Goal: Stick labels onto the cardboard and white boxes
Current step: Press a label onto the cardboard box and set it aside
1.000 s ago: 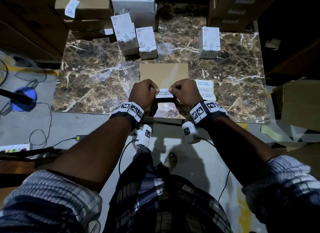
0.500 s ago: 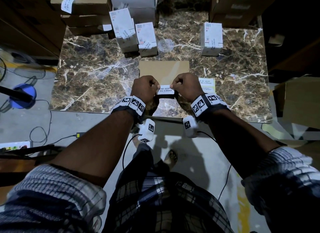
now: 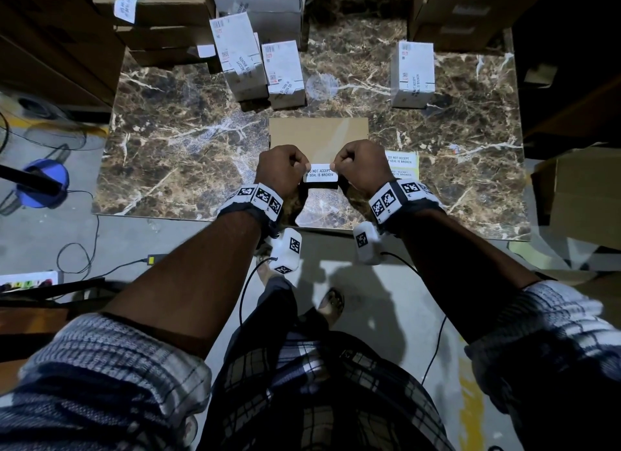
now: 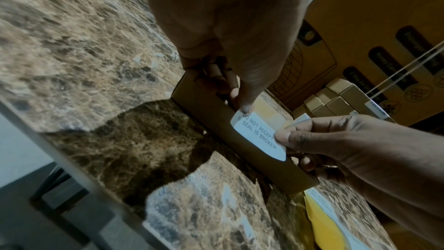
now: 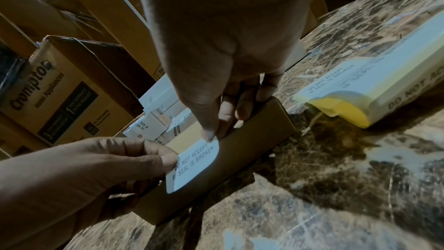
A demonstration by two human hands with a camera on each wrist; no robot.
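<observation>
The head view is dim, with light falling from above onto the marble tabletop (image 3: pixel 188 155), which shows a pale glare patch near its far edge and another at its near edge. The corners sink into near-black, and straight edges bow outward from wide-angle distortion. Shadows of the arms fall on the grey floor (image 3: pixel 353 302) below. Both wrist views are dark and grainy. In them the white label (image 4: pixel 260 136) glows bluish, the near palm is a soft, out-of-focus mass, and a hard shadow crosses the marble beside the cardboard box (image 5: pixel 240 168).
</observation>
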